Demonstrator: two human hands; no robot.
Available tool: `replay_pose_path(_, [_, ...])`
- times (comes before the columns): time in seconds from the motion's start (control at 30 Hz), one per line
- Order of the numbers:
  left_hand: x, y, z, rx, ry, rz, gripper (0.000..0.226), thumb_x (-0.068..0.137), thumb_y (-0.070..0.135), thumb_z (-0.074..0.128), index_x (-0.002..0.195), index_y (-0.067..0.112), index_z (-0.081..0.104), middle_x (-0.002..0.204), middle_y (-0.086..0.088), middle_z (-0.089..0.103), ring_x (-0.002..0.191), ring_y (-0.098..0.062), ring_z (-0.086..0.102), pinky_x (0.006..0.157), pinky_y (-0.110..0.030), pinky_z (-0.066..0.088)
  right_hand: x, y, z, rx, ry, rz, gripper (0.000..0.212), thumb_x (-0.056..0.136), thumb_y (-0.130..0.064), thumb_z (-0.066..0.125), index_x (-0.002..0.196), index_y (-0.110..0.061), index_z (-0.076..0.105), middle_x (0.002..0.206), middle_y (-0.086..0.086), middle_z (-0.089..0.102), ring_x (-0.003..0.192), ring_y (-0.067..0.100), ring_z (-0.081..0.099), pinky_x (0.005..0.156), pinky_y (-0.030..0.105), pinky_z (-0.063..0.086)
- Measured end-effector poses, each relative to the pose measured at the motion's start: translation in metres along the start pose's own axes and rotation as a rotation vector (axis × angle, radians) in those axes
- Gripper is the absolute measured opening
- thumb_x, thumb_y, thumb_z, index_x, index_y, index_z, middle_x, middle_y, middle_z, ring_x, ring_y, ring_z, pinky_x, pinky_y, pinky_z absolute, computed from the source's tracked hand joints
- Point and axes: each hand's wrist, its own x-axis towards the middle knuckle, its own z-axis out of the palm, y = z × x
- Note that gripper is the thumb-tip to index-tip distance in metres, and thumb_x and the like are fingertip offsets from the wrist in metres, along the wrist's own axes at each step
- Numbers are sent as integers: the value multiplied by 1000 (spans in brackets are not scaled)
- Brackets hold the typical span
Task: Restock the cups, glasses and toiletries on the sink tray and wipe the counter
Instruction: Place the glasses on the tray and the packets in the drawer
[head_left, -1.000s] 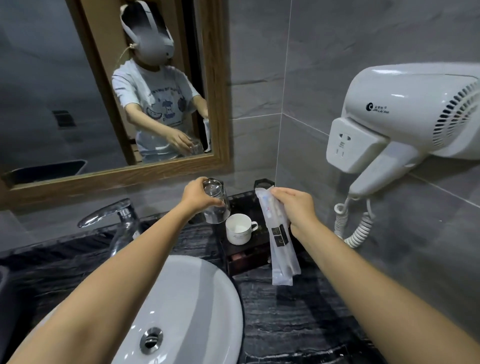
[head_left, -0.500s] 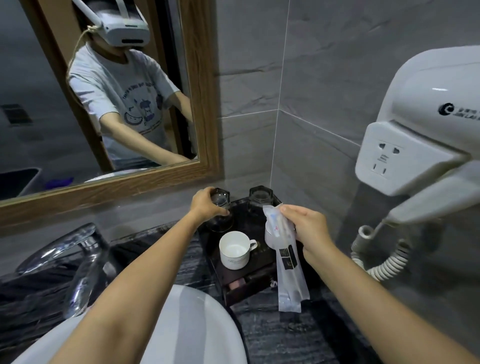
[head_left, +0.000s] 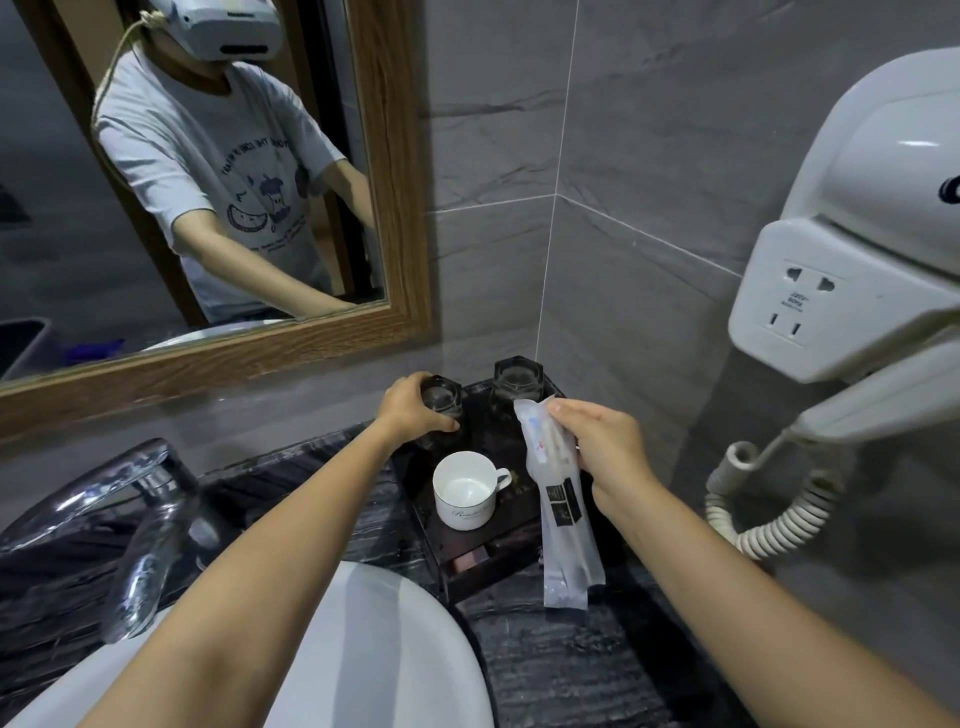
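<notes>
A dark tray stands in the counter's back corner. My left hand grips a clear glass at the tray's back left, its base down at the tray. A second clear glass stands at the tray's back right. A white mug sits upright at the tray's front. My right hand holds a long plastic toiletry packet that hangs down over the tray's right side.
A white basin fills the lower middle, with a chrome faucet to its left. The black marble counter runs under the tray. A wall hair dryer with a coiled cord juts out at the right. A wood-framed mirror hangs behind.
My left hand has lowered the glass from above the mug to the tray's back left. The view has moved closer to the corner. My right hand still holds the packet.
</notes>
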Motion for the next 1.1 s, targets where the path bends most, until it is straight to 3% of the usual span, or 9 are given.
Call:
replay_pose_path(0.37, [-2, 3, 3, -36, -1, -4, 89, 57, 27, 86, 132, 8, 42, 133, -13, 49, 119, -29, 49, 98, -37, 42, 0, 5, 1, 16, 0, 8, 7, 83, -12, 67, 80, -15, 72, 81, 4, 71, 79, 19, 66, 79, 32, 53])
replay_pose_path(0.53, [-5, 6, 3, -35, -15, -12, 89, 60, 24, 85, 135, 8, 39, 136, -14, 45, 123, -30, 46, 99, -38, 41, 0, 5, 2, 15, 3, 10, 6, 82, -13, 68, 84, -13, 73, 86, 7, 72, 85, 21, 67, 83, 34, 53])
replay_pose_path(0.7, [-10, 15, 2, -71, -48, -25, 91, 65, 20, 82, 140, 8, 32, 141, -14, 38, 126, -31, 42, 90, -39, 49, -3, 2, 1, 25, -6, -2, 8, 82, -11, 68, 78, -17, 71, 82, 3, 71, 83, 19, 66, 81, 31, 52])
replay_pose_path(0.87, [-14, 15, 3, -64, -14, -22, 85, 65, 20, 82, 136, 8, 39, 138, -14, 42, 123, -30, 45, 86, -33, 47, -8, 0, -2, 36, -5, -4, 6, 82, -11, 67, 81, -15, 71, 89, 8, 72, 86, 21, 66, 86, 35, 54])
replay_pose_path(1.0, [-13, 13, 3, -42, -10, -23, 84, 63, 24, 83, 134, 8, 41, 136, -14, 45, 121, -30, 47, 96, -35, 42, -12, 0, -5, 30, -15, -6, 9, 82, -11, 67, 77, -17, 71, 82, 4, 71, 85, 21, 67, 86, 36, 54])
replay_pose_path(1.1, [-13, 15, 2, -43, -20, -38, 84, 64, 25, 83, 134, 9, 40, 136, -13, 45, 121, -31, 47, 91, -36, 46, -14, 2, -9, 20, -7, -9, 10, 82, -12, 67, 76, -18, 71, 83, 4, 72, 88, 23, 68, 88, 37, 54])
